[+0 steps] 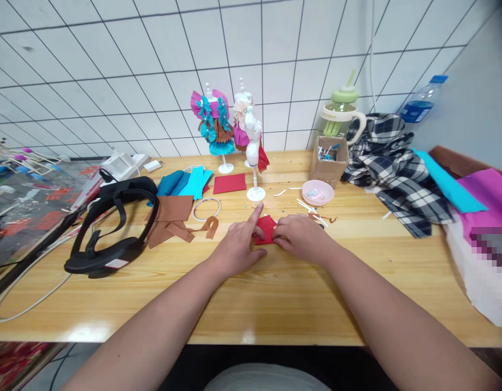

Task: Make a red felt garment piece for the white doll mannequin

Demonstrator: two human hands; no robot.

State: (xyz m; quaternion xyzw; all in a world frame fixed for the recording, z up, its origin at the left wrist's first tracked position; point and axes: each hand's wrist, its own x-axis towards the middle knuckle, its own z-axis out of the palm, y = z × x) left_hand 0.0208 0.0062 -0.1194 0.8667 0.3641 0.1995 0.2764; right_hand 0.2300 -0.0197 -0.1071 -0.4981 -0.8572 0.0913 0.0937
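Note:
A small piece of red crepe paper lies on the wooden table between my hands. My left hand rests at its left side, index finger stretched forward and thumb apart. At the right edge of the paper, my right hand has its fingers bent together and pinches it; the fingertips partly cover that edge. Just beyond stands a bare white miniature dress form. Behind it are a form dressed in pink, brown and blue ruffles and another partly hidden dressed form. A folded red sheet lies to their front left.
Brown scraps, blue sheets and a white ring lie left, beside a black headset. Rightward are a pink dish, white strips, a cardboard box, a green-lidded jug and plaid cloth.

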